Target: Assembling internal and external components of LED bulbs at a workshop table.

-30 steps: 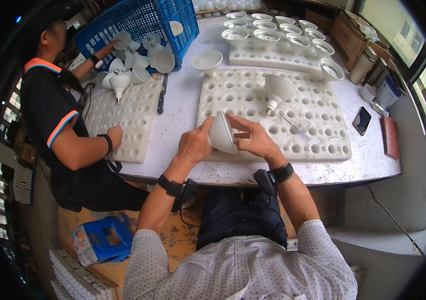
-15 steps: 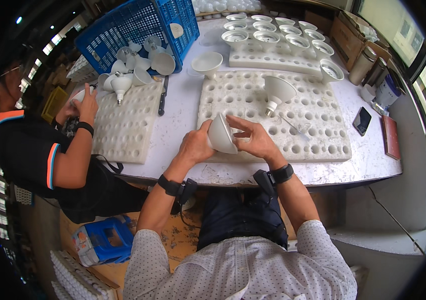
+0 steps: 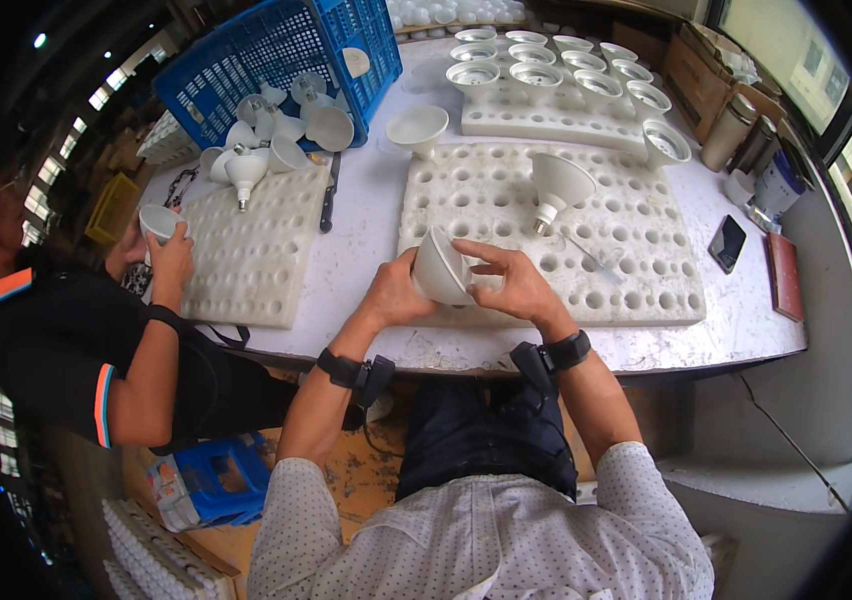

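Observation:
A white cone-shaped lamp housing (image 3: 440, 272) is between my two hands, tilted over the near edge of a white foam board (image 3: 446, 222) full of round holes. My left hand (image 3: 396, 292) is closed around its left side. My right hand (image 3: 512, 282) pinches the rim side, fingers above and thumb below, with a gap between them. Whatever is inside the housing is hidden. Beyond my right hand, a white reflector bulb (image 3: 560, 183) with a metal screw base lies on the board, beside a thin rod-like tool (image 3: 591, 256). Another white housing (image 3: 417, 127) stands at the board's far left corner.
Several lamp housings fill a farther foam board (image 3: 546, 124). Left are a blue crate (image 3: 246, 75), a knife (image 3: 327, 206), another foam board (image 3: 246, 245) and a co-worker's hand (image 3: 172, 256) holding a cup. A phone (image 3: 727, 243), red notebook (image 3: 784, 275) and thermos (image 3: 729, 132) sit right.
The housing in my hands has turned slightly, its opening showing more. My hands stay almost in place. The co-worker has leaned back and lowered the cup.

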`<action>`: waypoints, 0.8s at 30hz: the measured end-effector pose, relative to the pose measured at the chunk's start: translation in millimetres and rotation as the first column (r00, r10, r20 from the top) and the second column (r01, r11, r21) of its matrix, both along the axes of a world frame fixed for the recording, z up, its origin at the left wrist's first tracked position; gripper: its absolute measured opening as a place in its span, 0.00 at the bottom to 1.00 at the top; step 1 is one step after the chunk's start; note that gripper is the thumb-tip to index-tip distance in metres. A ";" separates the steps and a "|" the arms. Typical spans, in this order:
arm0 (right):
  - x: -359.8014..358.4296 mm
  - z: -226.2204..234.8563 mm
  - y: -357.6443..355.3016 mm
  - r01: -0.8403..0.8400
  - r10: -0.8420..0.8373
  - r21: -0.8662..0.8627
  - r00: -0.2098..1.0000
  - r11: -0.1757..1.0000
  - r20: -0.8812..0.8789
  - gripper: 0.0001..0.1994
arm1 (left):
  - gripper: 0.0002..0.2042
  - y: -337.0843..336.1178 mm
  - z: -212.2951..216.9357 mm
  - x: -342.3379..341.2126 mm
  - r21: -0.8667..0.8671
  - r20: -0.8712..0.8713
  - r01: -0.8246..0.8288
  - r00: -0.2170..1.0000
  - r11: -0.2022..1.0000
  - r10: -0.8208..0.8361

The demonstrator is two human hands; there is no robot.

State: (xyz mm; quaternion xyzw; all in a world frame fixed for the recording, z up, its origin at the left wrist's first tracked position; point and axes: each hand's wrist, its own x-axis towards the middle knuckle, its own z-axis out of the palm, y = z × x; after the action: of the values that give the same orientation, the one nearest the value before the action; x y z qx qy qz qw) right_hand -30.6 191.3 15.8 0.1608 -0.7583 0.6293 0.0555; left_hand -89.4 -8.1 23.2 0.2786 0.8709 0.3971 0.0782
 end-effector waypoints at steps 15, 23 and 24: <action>6.6 5.1 1.2 -0.010 0.014 0.078 0.998 0.997 -0.063 0.30 | 0.28 -15.2 -11.4 -9.1 0.178 0.347 0.041 0.932 0.983 -0.102; 6.4 -5.1 1.2 -0.018 0.019 0.039 1.000 0.999 -0.023 0.28 | 0.29 -12.3 -7.7 -3.7 0.135 0.367 0.005 0.929 0.991 -0.055; 5.7 -6.5 1.1 -0.020 0.020 0.011 1.000 1.000 -0.013 0.27 | 0.28 -10.6 -7.4 -2.0 0.142 0.323 -0.006 0.946 0.990 -0.040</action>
State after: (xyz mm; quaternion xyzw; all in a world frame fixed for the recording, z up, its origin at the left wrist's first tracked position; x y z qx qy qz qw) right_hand -24.9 192.4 9.3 0.1728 -0.7596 0.6247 0.0531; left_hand -91.3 -18.7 15.8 0.2218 0.8134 0.4974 0.2043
